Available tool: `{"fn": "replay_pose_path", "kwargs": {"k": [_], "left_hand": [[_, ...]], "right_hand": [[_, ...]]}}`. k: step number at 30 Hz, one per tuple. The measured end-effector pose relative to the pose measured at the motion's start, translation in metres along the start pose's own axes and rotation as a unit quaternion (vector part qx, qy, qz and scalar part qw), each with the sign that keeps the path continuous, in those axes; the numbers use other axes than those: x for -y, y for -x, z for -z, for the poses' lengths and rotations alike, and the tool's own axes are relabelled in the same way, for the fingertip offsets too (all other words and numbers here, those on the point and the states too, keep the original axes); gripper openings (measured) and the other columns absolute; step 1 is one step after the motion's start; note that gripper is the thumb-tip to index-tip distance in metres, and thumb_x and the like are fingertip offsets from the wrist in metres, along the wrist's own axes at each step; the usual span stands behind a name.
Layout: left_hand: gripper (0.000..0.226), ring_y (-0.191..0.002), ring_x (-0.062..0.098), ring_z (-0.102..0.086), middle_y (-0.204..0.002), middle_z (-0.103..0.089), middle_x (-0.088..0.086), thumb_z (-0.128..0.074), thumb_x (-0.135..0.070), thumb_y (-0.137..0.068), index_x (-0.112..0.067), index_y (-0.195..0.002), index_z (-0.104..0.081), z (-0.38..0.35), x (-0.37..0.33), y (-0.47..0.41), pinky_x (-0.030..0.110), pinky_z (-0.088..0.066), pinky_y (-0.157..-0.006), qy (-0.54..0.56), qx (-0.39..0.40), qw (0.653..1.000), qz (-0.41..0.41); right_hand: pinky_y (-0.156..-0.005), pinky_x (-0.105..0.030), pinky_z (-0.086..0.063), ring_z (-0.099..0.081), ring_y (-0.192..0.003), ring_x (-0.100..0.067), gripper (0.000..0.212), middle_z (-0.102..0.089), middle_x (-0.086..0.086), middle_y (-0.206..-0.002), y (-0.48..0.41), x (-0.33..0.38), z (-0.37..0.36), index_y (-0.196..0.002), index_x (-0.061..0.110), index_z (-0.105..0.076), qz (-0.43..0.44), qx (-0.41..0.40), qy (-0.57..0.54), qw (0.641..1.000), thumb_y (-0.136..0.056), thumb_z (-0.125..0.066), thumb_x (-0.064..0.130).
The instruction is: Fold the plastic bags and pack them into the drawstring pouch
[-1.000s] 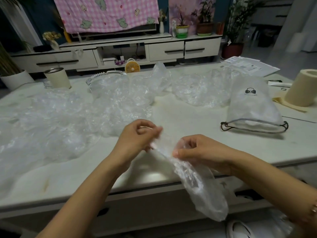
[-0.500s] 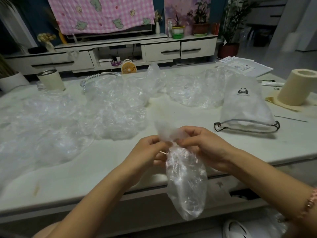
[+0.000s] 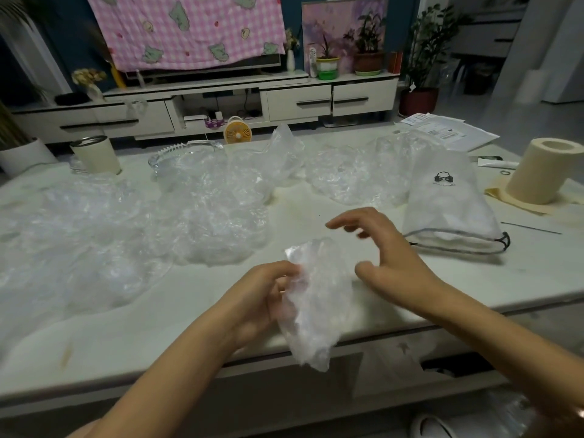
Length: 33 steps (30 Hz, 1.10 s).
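grip of left hand (image 3: 262, 298) on plastic bag (image 3: 316, 314) above dim-lit white table (image 3: 158, 336)

Dim room; white cabinet (image 3: 221, 102) against dark wall (image 3: 63, 42).

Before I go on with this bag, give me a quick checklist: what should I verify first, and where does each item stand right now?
1. Left hand grip on the plastic bag: ok, fingers pinch its upper part.
2. Right hand free: ok, open, holding nothing.
3. Bag folded: not ok, crumpled, its lower end hangs past the table edge.
4. Bare table for folding: ok, a bare patch lies between the hands and the loose bags.
5. Drawstring pouch at hand: ok, it lies flat just beyond the right hand, mouth toward the person.
6. Pouch mouth open enough: cannot tell.
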<state>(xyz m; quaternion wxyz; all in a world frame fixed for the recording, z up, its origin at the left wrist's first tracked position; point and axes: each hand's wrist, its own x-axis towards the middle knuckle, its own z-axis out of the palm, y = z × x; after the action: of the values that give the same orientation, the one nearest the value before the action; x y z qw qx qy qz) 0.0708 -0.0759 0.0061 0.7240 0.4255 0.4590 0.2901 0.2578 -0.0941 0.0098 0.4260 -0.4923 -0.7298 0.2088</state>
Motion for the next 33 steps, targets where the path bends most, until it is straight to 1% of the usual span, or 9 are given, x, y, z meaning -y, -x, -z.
{"fn": "replay_pose_path", "kwargs": {"k": [4, 9, 11, 14, 19, 23, 27, 31, 33], "left_hand": [[0.016, -0.055, 0.016, -0.061, -0.064, -0.064, 0.007, -0.050, -0.011, -0.089, -0.003, -0.085, -0.063, 0.001, -0.002, -0.001, 0.026, -0.049, -0.055, 0.049, -0.026, 0.998, 0.003], [0.013, -0.073, 0.024, -0.058, -0.081, -0.059, 0.016, -0.053, -0.009, -0.090, 0.002, -0.091, -0.060, 0.001, 0.005, -0.009, 0.031, -0.049, -0.067, 0.026, -0.077, 0.997, -0.007], [0.008, -0.070, 0.023, -0.053, -0.080, -0.054, 0.016, -0.050, -0.005, -0.089, -0.001, -0.086, -0.058, 0.000, 0.006, -0.012, 0.026, -0.045, -0.059, -0.054, -0.126, 0.989, -0.060], [0.016, -0.055, 0.012, -0.056, -0.066, -0.059, 0.004, -0.052, -0.004, -0.087, -0.008, -0.072, -0.056, -0.004, 0.008, -0.012, 0.018, -0.042, -0.049, -0.148, -0.163, 0.967, -0.130], [0.005, -0.068, 0.014, -0.062, -0.079, -0.062, 0.007, -0.056, -0.010, -0.084, -0.007, -0.083, -0.058, -0.011, 0.005, -0.011, 0.024, -0.052, -0.054, -0.081, -0.064, 0.984, -0.147], [0.041, -0.081, 0.012, -0.063, -0.090, -0.063, 0.002, -0.072, -0.040, -0.066, -0.012, -0.094, -0.060, -0.011, 0.004, -0.010, 0.023, -0.052, -0.067, -0.182, -0.008, 0.973, -0.142], [0.008, -0.076, 0.015, -0.061, -0.084, -0.061, 0.007, -0.065, -0.013, -0.084, -0.010, -0.084, -0.058, -0.017, 0.004, -0.012, 0.023, -0.052, -0.062, -0.223, -0.099, 0.950, -0.195], [0.015, -0.098, 0.040, -0.061, -0.104, -0.061, 0.027, -0.061, -0.004, -0.085, 0.002, -0.099, -0.063, -0.018, 0.001, -0.016, 0.049, -0.056, -0.080, -0.177, -0.088, 0.964, -0.179], [0.016, -0.094, 0.042, -0.063, -0.103, -0.061, 0.029, -0.059, 0.000, -0.085, 0.001, -0.100, -0.063, -0.020, 0.001, -0.017, 0.044, -0.059, -0.072, -0.168, -0.073, 0.967, -0.179]], "right_hand": [[-0.104, -0.028, -0.021, -0.035, -0.126, -0.020, 0.072, -0.037, -0.004, -0.138, 0.020, -0.011, -0.017, -0.135, 0.021, -0.038, 0.225, 0.076, 0.317, 0.918, -0.070, -0.068, 0.026], [-0.080, -0.026, -0.033, -0.049, -0.089, -0.016, 0.023, -0.064, 0.002, -0.092, 0.020, -0.004, -0.040, -0.101, 0.018, -0.050, 0.322, -0.010, 0.230, 0.918, -0.079, -0.054, 0.012], [-0.078, -0.022, -0.031, -0.047, -0.085, -0.010, 0.018, -0.055, 0.014, -0.090, 0.021, -0.002, -0.038, -0.100, 0.021, -0.053, 0.268, 0.016, 0.161, 0.950, -0.082, -0.053, 0.017], [-0.079, -0.019, -0.033, -0.050, -0.079, -0.006, 0.018, -0.062, 0.008, -0.087, 0.022, 0.003, -0.036, -0.083, 0.016, -0.065, 0.081, 0.058, 0.050, 0.994, -0.086, -0.055, 0.031], [-0.066, -0.026, -0.038, -0.049, -0.063, -0.012, 0.021, -0.058, -0.010, -0.063, 0.009, 0.005, -0.029, -0.064, -0.001, -0.062, -0.196, 0.060, -0.136, 0.969, -0.084, -0.058, 0.005], [-0.065, -0.024, -0.039, -0.051, -0.060, -0.008, 0.027, -0.058, 0.001, -0.057, 0.008, 0.002, -0.022, -0.056, 0.012, -0.060, -0.232, 0.051, -0.130, 0.963, -0.082, -0.057, 0.006], [-0.068, -0.019, -0.041, -0.053, -0.070, -0.007, 0.010, -0.062, 0.004, -0.078, 0.012, -0.001, -0.019, -0.078, 0.015, -0.061, -0.216, -0.009, -0.129, 0.968, -0.081, -0.070, 0.018], [-0.085, -0.025, -0.051, -0.060, -0.102, -0.013, 0.060, -0.059, 0.002, -0.116, 0.011, -0.010, -0.011, -0.117, 0.020, -0.052, -0.275, 0.012, -0.191, 0.942, -0.066, -0.081, 0.031], [-0.090, -0.036, -0.053, -0.066, -0.102, -0.021, 0.055, -0.066, -0.007, -0.115, 0.011, -0.012, -0.007, -0.119, 0.015, -0.057, -0.290, 0.057, -0.316, 0.902, -0.067, -0.076, 0.019]]}}
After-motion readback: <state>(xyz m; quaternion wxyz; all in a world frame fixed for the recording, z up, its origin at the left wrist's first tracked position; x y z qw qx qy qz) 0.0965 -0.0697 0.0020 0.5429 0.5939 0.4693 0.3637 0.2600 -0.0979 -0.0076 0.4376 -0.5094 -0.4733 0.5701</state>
